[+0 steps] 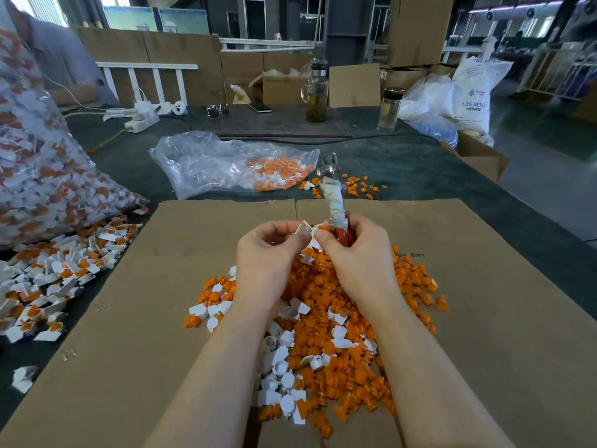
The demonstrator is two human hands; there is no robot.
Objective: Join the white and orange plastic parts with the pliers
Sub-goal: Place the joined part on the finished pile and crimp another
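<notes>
Two hands raised over loose parts pile [323, 334] | left hand [268, 253] pinching white part [303, 228] | right hand [358, 253] gripping pliers [334, 202], nose up, likely parked to free fingertips for fitting | cardboard [484, 286] on bench [403, 163].

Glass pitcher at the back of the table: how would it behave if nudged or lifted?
The glass pitcher stands tall and narrow, so a high push could probably tip it. It holds liquid, so likely heavy. Glass looks breakable; its side handle should give a firmer grip.
</notes>
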